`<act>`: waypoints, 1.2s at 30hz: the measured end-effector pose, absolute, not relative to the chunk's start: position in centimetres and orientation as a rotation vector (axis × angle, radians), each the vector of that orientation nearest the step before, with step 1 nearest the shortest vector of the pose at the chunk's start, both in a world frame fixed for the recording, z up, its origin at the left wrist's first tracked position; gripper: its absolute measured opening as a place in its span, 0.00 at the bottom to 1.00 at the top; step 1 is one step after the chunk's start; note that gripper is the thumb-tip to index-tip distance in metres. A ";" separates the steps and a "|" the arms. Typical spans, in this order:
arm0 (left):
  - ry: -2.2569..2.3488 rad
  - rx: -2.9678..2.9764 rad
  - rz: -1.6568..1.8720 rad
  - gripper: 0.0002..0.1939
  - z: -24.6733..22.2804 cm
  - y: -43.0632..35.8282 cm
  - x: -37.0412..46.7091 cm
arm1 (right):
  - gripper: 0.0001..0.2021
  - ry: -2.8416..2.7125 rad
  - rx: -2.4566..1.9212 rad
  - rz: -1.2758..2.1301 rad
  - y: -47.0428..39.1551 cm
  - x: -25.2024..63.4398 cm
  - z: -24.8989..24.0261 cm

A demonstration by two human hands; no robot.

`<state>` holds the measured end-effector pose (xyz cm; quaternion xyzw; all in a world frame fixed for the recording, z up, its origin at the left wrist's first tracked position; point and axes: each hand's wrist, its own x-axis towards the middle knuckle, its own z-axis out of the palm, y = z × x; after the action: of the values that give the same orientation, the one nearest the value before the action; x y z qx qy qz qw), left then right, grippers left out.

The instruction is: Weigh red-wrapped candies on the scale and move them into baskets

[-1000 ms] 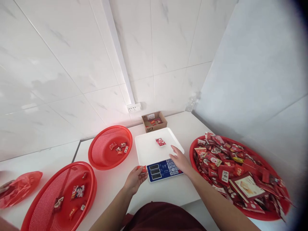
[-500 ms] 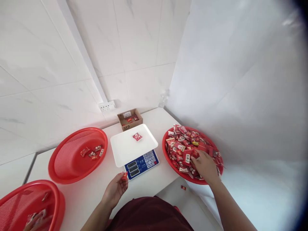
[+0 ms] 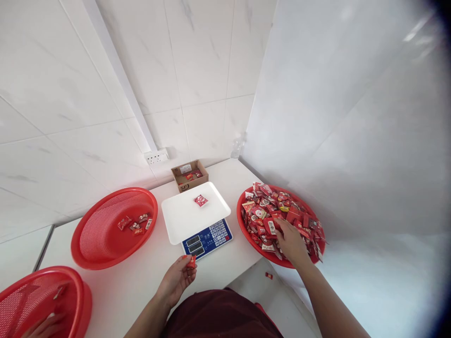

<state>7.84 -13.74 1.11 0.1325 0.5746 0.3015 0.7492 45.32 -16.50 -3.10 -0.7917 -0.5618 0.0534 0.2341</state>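
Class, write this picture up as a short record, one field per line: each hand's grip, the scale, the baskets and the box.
Left grip: holds a small red packet near the scale
Right grip: among packets in the heaped red basket; hold unclear
Scale: white tray bearing one red-and-white packet
Near-left basket: another person's hand inside
Back-left basket: a few wrapped pieces
Cardboard box: behind the scale, wrapped pieces inside

The person's right hand (image 3: 292, 243), a second ago above a white electronic scale (image 3: 196, 220), now dips among glossy red packets (image 3: 295, 214) heaped in a round red plastic basket (image 3: 248, 238). The left hand (image 3: 175, 281) brings a small red packet (image 3: 191, 263) to the scale's near corner. A co-worker's hand (image 3: 45, 326) now reaches inside the leftmost red mesh basket (image 3: 83, 300).
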 end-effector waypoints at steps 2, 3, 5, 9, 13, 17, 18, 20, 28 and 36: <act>1.267 0.291 0.658 0.06 1.2 -13.8 7.8 | 0.22 -1.471 -2.147 0.161 -16.7 45.3 -2.8; 1.269 0.292 0.656 0.06 1.2 -13.8 7.8 | 0.23 -1.435 -2.136 0.163 -16.8 45.2 -2.4; 1.265 0.294 0.657 0.06 1.3 -13.8 7.8 | 0.24 -1.360 -2.111 0.159 -17.0 44.7 -1.0; 1.254 0.306 0.656 0.06 1.5 -13.9 7.9 | 0.22 -1.131 -2.031 0.161 -16.9 43.4 2.6; 1.253 0.301 0.651 0.05 1.4 -14.4 7.9 | 0.21 -0.858 -1.741 0.324 -14.9 42.3 4.0; 1.234 0.285 0.661 0.06 1.2 -15.2 7.8 | 0.25 -0.585 -1.408 0.784 -11.4 40.3 1.5; 1.224 0.282 0.665 0.06 1.1 -15.3 7.6 | 0.24 -0.548 -1.374 0.877 -10.4 39.4 0.7; 1.208 0.277 0.675 0.07 1.1 -15.6 7.2 | 0.21 -0.538 -1.360 1.034 -8.6 37.1 -0.9; 1.220 0.242 0.738 0.08 1.5 -16.2 4.3 | 0.17 -0.793 -1.402 1.220 -2.4 26.1 -2.6; 1.270 0.229 0.725 0.09 1.9 -16.4 0.8 | 0.19 -1.220 -1.557 0.956 -2.0 23.4 -2.7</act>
<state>0.84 -16.43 1.90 0.1045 0.5787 0.3302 0.7384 23.40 -2.00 -2.66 -0.6310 -0.4947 0.3874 0.4549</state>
